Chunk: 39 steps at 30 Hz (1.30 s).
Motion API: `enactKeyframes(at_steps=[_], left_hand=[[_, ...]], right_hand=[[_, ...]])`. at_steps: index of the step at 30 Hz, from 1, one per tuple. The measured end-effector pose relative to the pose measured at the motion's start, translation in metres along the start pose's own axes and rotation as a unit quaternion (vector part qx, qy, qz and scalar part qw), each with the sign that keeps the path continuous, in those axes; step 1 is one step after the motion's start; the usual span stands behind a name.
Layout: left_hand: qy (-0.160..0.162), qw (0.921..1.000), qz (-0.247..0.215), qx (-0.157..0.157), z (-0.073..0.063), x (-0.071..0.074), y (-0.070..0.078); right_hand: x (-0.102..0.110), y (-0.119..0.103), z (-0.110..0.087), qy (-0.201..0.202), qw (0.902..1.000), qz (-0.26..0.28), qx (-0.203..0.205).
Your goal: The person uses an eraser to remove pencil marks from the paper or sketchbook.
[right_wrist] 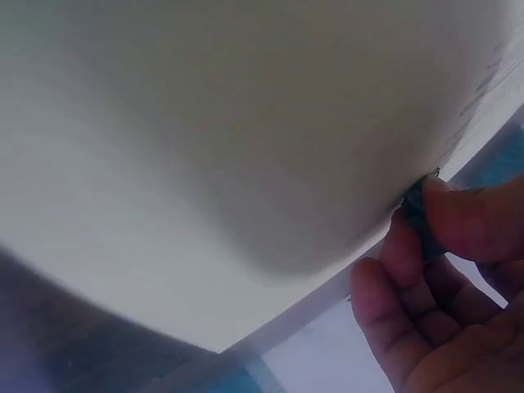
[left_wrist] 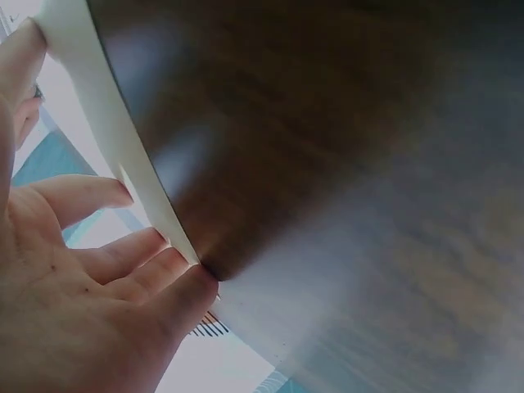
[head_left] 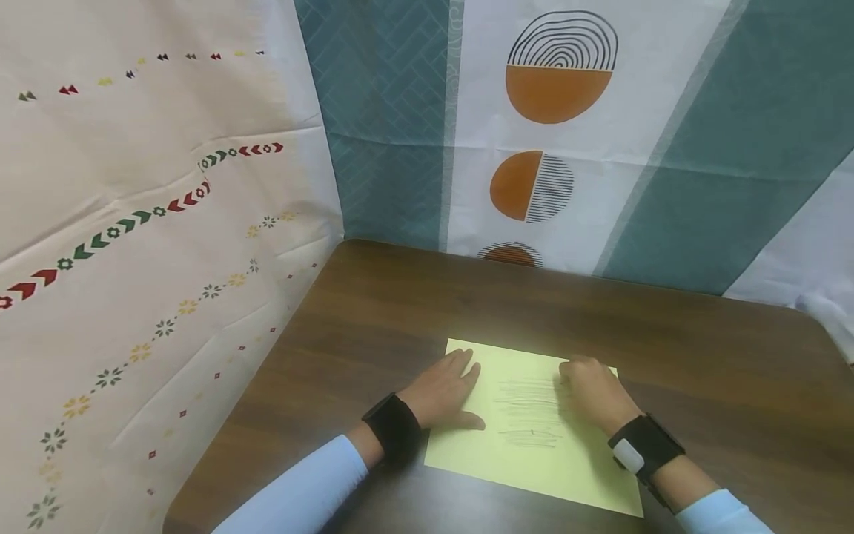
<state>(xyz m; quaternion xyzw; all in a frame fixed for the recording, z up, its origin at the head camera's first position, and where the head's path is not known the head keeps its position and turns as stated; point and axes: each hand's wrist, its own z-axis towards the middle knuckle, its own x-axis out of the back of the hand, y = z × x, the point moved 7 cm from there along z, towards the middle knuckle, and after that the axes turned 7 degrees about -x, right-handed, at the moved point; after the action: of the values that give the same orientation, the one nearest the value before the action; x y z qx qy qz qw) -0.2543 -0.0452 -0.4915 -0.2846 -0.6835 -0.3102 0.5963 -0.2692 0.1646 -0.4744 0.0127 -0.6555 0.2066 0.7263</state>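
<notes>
A yellow sheet of paper lies on the table, with rows of grey scribbled lines across its middle. My left hand rests on the sheet's left side, its fingers spread; in the left wrist view those fingers touch down at the paper's edge. At the upper right of the sheet, my right hand is curled. Between thumb and forefinger it pinches a small dark green piece, seen in the right wrist view against the paper beside the lines. Fingers hide most of this piece, so its kind cannot be told.
The brown wooden table extends around the sheet. Behind it hangs a teal and white patterned cloth, and a cream cloth with printed motifs hangs along the left edge. Each wrist wears a black band.
</notes>
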Motion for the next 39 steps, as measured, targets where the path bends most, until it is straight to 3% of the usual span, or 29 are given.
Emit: enactKeyframes(at_steps=[8, 15, 22, 30, 39], left_hand=[[0.003, 1.0, 0.007, 0.001, 0.001, -0.001, 0.0], [-0.004, 0.9999, 0.008, 0.006, 0.001, -0.002, 0.0], [-0.008, 0.9999, 0.012, 0.006, 0.0, -0.006, 0.001], [-0.002, 0.9999, 0.015, 0.006, 0.0, -0.004, 0.0], [0.003, 0.9992, 0.038, -0.008, 0.001, 0.0, 0.0]], right_hand=[[-0.001, 0.009, 0.0, 0.006, 0.9994, 0.031, -0.013], [0.002, 0.002, -0.002, -0.012, 0.9991, 0.04, -0.007], [0.004, -0.003, -0.002, 0.0, 0.998, 0.062, -0.012], [0.012, -0.037, 0.01, 0.043, 0.9937, 0.086, 0.057], [0.003, -0.071, 0.028, 0.024, 0.9908, 0.101, 0.087]])
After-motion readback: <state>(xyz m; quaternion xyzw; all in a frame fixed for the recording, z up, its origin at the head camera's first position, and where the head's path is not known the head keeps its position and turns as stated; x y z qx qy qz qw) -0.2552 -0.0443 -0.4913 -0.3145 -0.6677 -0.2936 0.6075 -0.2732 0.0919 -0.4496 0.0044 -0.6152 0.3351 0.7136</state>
